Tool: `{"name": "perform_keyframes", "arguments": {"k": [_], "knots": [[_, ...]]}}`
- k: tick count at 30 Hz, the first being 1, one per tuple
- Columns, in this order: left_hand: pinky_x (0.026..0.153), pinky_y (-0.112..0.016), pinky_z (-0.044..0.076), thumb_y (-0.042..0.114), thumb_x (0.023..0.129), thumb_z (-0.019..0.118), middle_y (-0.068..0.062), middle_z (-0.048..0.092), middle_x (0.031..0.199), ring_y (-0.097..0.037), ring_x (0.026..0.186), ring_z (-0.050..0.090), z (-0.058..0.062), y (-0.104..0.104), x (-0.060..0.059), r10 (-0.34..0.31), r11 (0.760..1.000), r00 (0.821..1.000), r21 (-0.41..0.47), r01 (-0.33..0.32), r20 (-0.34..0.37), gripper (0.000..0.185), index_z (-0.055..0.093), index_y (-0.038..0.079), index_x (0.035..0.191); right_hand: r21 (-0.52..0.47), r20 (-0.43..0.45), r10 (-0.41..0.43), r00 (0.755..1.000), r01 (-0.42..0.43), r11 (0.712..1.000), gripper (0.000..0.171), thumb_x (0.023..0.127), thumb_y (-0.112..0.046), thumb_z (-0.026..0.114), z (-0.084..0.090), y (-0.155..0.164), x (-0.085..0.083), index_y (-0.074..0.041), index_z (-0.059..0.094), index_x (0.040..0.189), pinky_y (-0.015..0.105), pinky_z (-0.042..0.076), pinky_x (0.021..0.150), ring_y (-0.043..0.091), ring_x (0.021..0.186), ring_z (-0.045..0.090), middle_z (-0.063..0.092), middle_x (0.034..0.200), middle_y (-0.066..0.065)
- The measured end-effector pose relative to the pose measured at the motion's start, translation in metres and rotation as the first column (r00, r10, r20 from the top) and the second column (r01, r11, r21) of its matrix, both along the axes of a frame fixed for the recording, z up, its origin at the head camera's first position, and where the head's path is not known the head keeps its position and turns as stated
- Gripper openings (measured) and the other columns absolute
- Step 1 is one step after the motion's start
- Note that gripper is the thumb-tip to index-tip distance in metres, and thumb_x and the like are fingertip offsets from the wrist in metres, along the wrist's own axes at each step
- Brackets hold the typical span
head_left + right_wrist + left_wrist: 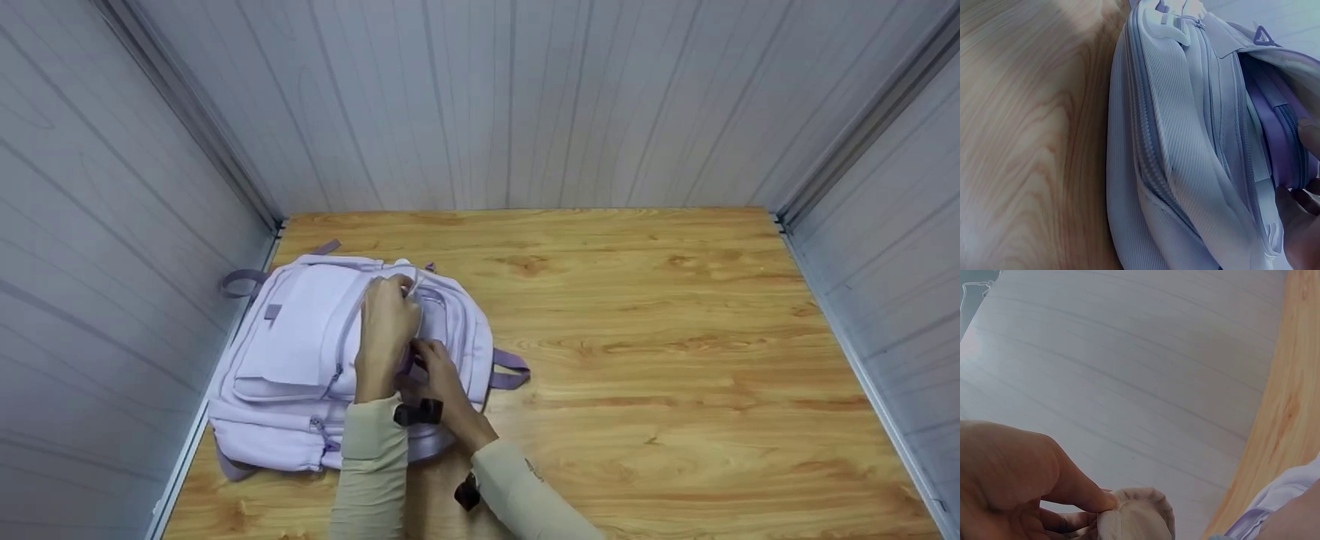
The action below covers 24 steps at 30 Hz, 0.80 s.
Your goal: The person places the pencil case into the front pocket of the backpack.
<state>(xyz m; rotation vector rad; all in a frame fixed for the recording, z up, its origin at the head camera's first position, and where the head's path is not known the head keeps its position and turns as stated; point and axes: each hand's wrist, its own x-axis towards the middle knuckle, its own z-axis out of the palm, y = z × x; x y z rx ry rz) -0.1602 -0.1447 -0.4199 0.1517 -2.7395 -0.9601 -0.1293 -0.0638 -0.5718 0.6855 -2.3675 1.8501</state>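
A pale lavender backpack [296, 315] lies on its back, its front pocket gaping toward the right. My left hand [388, 322] reaches over the pocket. In the left wrist view, thumb and fingers pinch the bunched fabric edge [1140, 514] of the opening. Inside the pocket, a purple zipped pouch [1280, 135] shows in the right wrist view. My right hand [442, 379] comes in from the lower right and grips the pouch's near end, with fingers on both sides of its zipper. Part of the pouch is hidden deeper in the pocket.
The backpack rests on a wood-grain surface [675, 360], close to the left wall panel [97, 285]. A back wall [510, 105] and a right wall [892, 247] enclose the surface. A purple strap loop [511, 369] sticks out from the bag's right end.
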Motion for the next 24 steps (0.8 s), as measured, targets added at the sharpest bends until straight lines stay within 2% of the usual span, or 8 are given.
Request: {"name": "perform_keyframes", "arguments": {"k": [11,19,24], "knots": [[0.084,-0.048,0.045,-0.003,0.078,0.056,-0.022,0.068,0.090,-0.039,0.092,0.061,-0.0010,0.0011,0.0009,0.002,1.000,1.000,0.001,-0.002,-0.019,0.025,0.070,-0.006,0.098,0.032,-0.015,-0.012,1.000,0.012,0.999,0.054,0.078,-0.002,0.071,0.0005,-0.0053,-0.0014,0.007,0.052,0.128,0.027,0.047,0.097,0.028,0.115,0.054,0.051,0.120,0.018],[0.086,-0.048,0.045,-0.001,0.079,0.053,-0.023,0.067,0.095,-0.039,0.097,0.061,0.0007,0.0024,0.0022,0.011,1.000,1.000,-0.002,-0.011,0.027,0.029,0.069,-0.005,0.102,-0.002,-0.065,-0.018,0.998,0.018,1.000,0.051,0.080,0.001,0.068,-0.0023,-0.0101,-0.0030,0.005,0.053,0.128,0.026,0.048,0.096,0.026,0.113,0.057,0.051,0.121,0.018],[0.087,-0.048,0.045,-0.003,0.079,0.051,-0.023,0.068,0.095,-0.040,0.098,0.061,-0.0009,0.0024,0.0024,0.006,1.000,1.000,0.013,-0.006,0.020,0.029,0.070,-0.005,0.101,0.036,-0.115,-0.026,0.993,0.030,0.999,0.052,0.084,-0.001,0.067,-0.0039,-0.0103,-0.0034,0.003,0.051,0.132,0.027,0.048,0.095,0.027,0.114,0.057,0.051,0.124,0.017]]}}
